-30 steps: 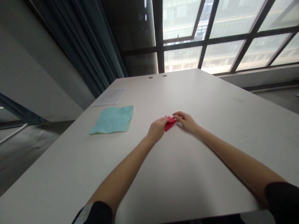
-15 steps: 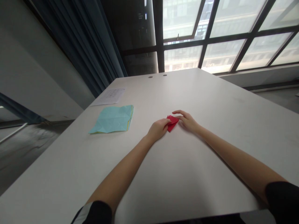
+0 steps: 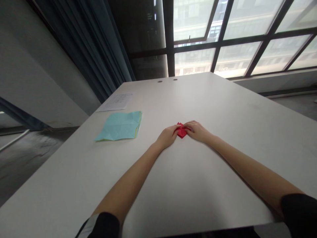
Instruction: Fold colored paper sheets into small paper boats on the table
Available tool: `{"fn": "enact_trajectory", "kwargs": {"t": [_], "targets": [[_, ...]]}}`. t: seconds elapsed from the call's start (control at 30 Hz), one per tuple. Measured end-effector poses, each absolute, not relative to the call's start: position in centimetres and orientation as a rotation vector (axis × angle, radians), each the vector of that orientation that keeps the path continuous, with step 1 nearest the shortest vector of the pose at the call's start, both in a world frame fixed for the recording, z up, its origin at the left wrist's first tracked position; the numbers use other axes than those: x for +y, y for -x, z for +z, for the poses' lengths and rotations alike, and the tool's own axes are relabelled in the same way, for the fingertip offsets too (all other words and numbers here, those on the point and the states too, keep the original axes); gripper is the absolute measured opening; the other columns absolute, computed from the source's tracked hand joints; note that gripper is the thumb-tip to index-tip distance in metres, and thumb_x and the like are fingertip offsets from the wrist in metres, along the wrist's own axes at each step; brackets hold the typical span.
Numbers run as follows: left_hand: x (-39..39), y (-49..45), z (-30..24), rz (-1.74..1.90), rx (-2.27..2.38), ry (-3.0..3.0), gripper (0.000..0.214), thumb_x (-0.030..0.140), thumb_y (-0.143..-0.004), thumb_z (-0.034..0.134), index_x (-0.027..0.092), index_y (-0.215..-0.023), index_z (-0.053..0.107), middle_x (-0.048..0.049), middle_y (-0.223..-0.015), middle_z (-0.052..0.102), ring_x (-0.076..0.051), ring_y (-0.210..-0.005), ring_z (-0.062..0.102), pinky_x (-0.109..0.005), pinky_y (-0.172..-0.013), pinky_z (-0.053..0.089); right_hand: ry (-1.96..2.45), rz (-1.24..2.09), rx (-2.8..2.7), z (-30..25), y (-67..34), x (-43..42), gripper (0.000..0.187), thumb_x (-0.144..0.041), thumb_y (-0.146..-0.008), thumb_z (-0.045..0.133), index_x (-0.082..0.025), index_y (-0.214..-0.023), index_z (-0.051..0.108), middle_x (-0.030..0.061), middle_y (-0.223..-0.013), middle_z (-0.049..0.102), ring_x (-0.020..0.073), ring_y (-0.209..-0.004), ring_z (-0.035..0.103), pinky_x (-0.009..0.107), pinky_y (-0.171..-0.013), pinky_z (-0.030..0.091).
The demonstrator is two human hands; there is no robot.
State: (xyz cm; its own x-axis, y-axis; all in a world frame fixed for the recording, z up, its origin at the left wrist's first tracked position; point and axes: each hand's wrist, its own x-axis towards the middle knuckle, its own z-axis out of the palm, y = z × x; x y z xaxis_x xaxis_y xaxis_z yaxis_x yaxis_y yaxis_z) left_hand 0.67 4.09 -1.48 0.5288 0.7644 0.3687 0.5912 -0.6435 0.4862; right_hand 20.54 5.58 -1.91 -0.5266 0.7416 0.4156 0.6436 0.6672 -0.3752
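Note:
A small folded piece of red paper lies on the white table between my two hands, with several creased layers showing. My left hand is closed on its left edge, fingers and thumb pressed onto the paper. From the other side, my right hand grips the right part, its fingertips together on a fold. The fingertips of both hands cover parts of the paper's sides.
To the left lies a stack of creased light-blue paper with yellow edges showing. Behind it is a white printed sheet near the left edge of the table. Windows and a dark-blue curtain stand beyond.
My right hand's raised fingers have come down and closed on the red paper's right side. The paper now lies flatter and wider, its flap moved. My left hand has stayed nearly still.

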Motion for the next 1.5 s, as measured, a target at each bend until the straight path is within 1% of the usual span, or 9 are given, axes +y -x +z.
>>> {"fn": "enact_trajectory", "kwargs": {"t": [0.27, 0.43, 0.57, 0.8, 1.0, 1.17, 1.27, 1.37, 1.5], "targets": [[4.4, 0.0, -1.4, 0.516, 1.352, -2.666, 0.039, 0.031, -0.084, 0.044, 0.018, -0.120, 0.051, -0.0073, -0.127, 0.052, -0.024, -0.120, 0.043, -0.041, -0.100, 0.034, 0.996, 0.209, -2.405, -2.0, -20.7, 5.6, 0.029, -0.027, -0.079, 0.051, -0.020, -0.105, 0.061, 0.0077, -0.101, 0.066, 0.0213, -0.097, 0.058, 0.036, -0.088, 0.041], [4.5, 0.5, -1.2, 0.438, 1.346, -2.673, 0.044, 0.037, -0.085, 0.042, 0.019, -0.125, 0.048, -0.0060, -0.131, 0.048, -0.024, -0.123, 0.039, -0.042, -0.101, 0.032, 0.996, 0.287, -2.444, -1.8, -21.5, 5.8, 0.040, -0.035, -0.076, 0.056, -0.019, -0.113, 0.058, 0.0085, -0.106, 0.064, 0.0234, -0.103, 0.055, 0.038, -0.091, 0.040], [4.6, 0.5, -1.5, 0.502, 1.325, -2.707, 0.042, 0.036, -0.084, 0.044, 0.019, -0.122, 0.050, -0.0065, -0.128, 0.051, -0.024, -0.120, 0.042, -0.040, -0.100, 0.033, 0.939, 0.357, -2.439, -1.7, -22.0, 5.9, 0.037, -0.034, -0.074, 0.058, -0.020, -0.108, 0.059, 0.0076, -0.107, 0.063, 0.0221, -0.101, 0.056, 0.035, -0.089, 0.042], [4.3, 0.3, -1.0, 0.687, 1.301, -2.724, 0.026, 0.034, -0.082, 0.050, 0.021, -0.098, 0.065, -0.0061, -0.101, 0.064, -0.020, -0.097, 0.054, -0.036, -0.086, 0.041, 0.996, 0.375, -2.413, -2.0, -21.7, 6.1, 0.028, -0.036, -0.081, 0.052, -0.023, -0.104, 0.063, 0.0055, -0.102, 0.066, 0.0216, -0.098, 0.058, 0.035, -0.087, 0.043], [4.2, 0.4, -0.8, 0.755, 1.196, -2.683, 0.033, 0.045, -0.078, 0.054, 0.021, -0.099, 0.064, -0.0055, -0.101, 0.064, -0.020, -0.096, 0.055, -0.035, -0.085, 0.042, 0.982, 0.348, -2.422, -1.8, -21.6, 6.2, 0.029, -0.029, -0.088, 0.039, -0.022, -0.102, 0.063, 0.0054, -0.099, 0.066, 0.0198, -0.098, 0.057, 0.033, -0.086, 0.042], [4.5, 0.5, -1.0, 0.746, 1.226, -2.661, 0.020, 0.030, -0.083, 0.048, 0.020, -0.091, 0.065, -0.0044, -0.092, 0.067, -0.018, -0.089, 0.057, -0.033, -0.083, 0.042, 1.072, 0.363, -2.356, -1.6, -21.4, 5.8, 0.028, -0.029, -0.088, 0.039, -0.020, -0.095, 0.065, 0.0069, -0.093, 0.067, 0.0190, -0.091, 0.058, 0.031, -0.082, 0.043], [4.5, 0.3, -1.0, 0.773, 1.309, -2.618, 0.021, 0.023, -0.083, 0.048, 0.020, -0.100, 0.059, -0.0042, -0.088, 0.067, -0.019, -0.086, 0.058, -0.034, -0.080, 0.043, 1.144, 0.389, -2.292, -1.3, -21.2, 5.4, 0.024, -0.028, -0.085, 0.042, -0.019, -0.088, 0.065, 0.0061, -0.087, 0.067, 0.0178, -0.086, 0.058, 0.030, -0.079, 0.043], [4.4, 0.1, -1.1, 0.812, 1.309, -2.569, 0.031, 0.018, -0.081, 0.049, 0.021, -0.112, 0.049, -0.0026, -0.088, 0.067, -0.019, -0.085, 0.058, -0.034, -0.080, 0.043, 1.218, 0.378, -2.225, -1.1, -20.8, 5.1, 0.020, -0.026, -0.083, 0.046, -0.020, -0.086, 0.064, 0.0041, -0.083, 0.067, 0.0162, -0.082, 0.059, 0.028, -0.077, 0.043], [4.5, 0.0, -1.2, 0.795, 1.276, -2.544, 0.032, 0.014, -0.082, 0.045, 0.021, -0.114, 0.045, -0.0032, -0.089, 0.065, -0.017, -0.082, 0.058, -0.032, -0.079, 0.044, 1.297, 0.372, -2.162, -1.2, -20.5, 4.9, 0.017, -0.025, -0.081, 0.048, -0.020, -0.088, 0.063, 0.0023, -0.082, 0.068, 0.0150, -0.075, 0.059, 0.027, -0.073, 0.043]]}}
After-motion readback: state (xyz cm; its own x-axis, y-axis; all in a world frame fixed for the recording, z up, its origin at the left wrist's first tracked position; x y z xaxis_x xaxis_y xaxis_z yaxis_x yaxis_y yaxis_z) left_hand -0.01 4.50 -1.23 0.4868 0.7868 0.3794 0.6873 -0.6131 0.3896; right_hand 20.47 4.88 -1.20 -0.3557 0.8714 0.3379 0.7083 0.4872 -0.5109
